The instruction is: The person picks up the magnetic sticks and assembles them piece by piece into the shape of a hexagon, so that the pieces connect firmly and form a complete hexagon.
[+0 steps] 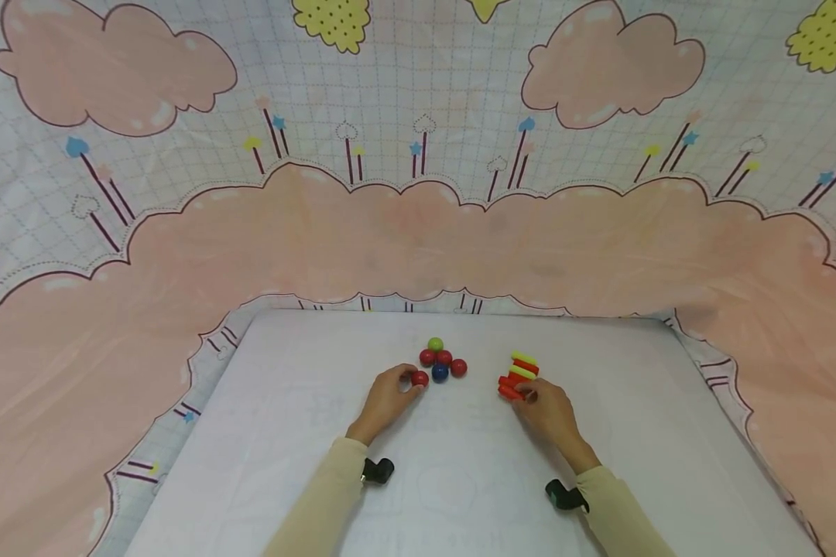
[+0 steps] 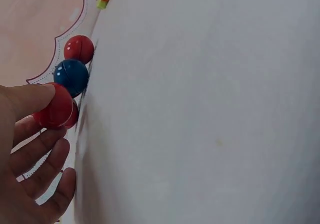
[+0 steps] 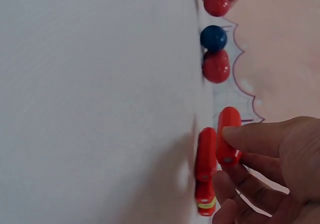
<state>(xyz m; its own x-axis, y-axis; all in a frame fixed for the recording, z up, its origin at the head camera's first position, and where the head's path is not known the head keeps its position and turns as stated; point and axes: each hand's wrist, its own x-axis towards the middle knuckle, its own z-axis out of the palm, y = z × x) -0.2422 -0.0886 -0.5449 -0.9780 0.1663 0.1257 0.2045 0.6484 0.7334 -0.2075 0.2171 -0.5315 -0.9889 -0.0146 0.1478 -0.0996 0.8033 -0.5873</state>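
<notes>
Between thumb and fingers, my left hand pinches a red ball. Just beyond it on the white table sit a blue ball, several more red balls and a light green ball at the far end. My right hand pinches a short red rod with thumb and fingertips. Beside its fingers lies a row of red rods and yellow-green rods, partly covered by the hand in the head view.
The white tabletop stretches around both hands. Behind and at the sides hangs a cloth with clouds and a pink scalloped band. A small black device sits at the left wrist, another at the right.
</notes>
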